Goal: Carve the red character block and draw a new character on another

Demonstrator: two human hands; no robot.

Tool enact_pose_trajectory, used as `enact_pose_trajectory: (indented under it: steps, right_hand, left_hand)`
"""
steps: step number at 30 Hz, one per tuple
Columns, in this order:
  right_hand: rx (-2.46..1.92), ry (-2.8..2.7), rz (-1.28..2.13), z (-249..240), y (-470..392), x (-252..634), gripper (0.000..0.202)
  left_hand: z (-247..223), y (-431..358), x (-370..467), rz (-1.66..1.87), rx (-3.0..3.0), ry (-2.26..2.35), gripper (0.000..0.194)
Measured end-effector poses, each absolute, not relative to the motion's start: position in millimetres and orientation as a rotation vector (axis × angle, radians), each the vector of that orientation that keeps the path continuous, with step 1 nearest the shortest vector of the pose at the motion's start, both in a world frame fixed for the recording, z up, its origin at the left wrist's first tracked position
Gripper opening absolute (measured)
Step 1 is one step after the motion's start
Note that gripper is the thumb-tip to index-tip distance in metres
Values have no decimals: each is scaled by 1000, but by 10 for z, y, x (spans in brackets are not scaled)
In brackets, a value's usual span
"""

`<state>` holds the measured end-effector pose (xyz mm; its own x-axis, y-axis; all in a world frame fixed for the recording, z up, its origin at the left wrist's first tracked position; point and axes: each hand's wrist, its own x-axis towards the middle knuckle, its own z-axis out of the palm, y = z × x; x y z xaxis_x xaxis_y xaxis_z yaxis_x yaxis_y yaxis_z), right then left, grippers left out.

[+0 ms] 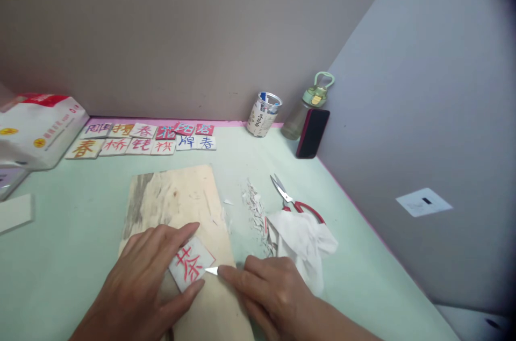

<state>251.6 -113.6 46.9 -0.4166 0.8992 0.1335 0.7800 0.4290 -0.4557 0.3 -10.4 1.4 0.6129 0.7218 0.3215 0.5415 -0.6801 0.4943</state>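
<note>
A small white square tile [190, 262] with a red painted character lies tilted on a wooden board [189, 190]. My left hand [149, 276] grips this tile by its edges, thumb at the lower side and fingers at the upper left. In my right hand [274, 287] is a small knife [211, 271]; only its pointed blade shows, the forefinger pressing along it. The blade tip touches or nearly touches the tile's right edge. My palm and fingers hide the knife's handle.
Several lettered tiles [139, 146] stand in two rows at the back. Scissors [288, 196], crumpled white tissue [302, 244] and shavings [258, 212] lie right of the board. Behind are a pen can [260, 121], bottle [296, 120] and phone [313, 134]. A white package [52, 131] sits left.
</note>
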Motion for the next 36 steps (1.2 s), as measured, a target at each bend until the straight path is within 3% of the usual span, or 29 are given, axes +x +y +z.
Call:
enact_pose_trajectory:
  steps: [6,17,36]
  right_hand:
    - [-1444,-2285,588,481,-1150,2510,30]
    - [-1453,-2233,252,329,-1237,2440,33]
    - [-1516,-2129,215,353,-1241,2389,35]
  left_hand:
    - [9,-116,7,724,2472,1036,60]
    - [-25,-123,2,659,2530,1057,62]
    - [-52,-107,-24,723,2561,1064,66]
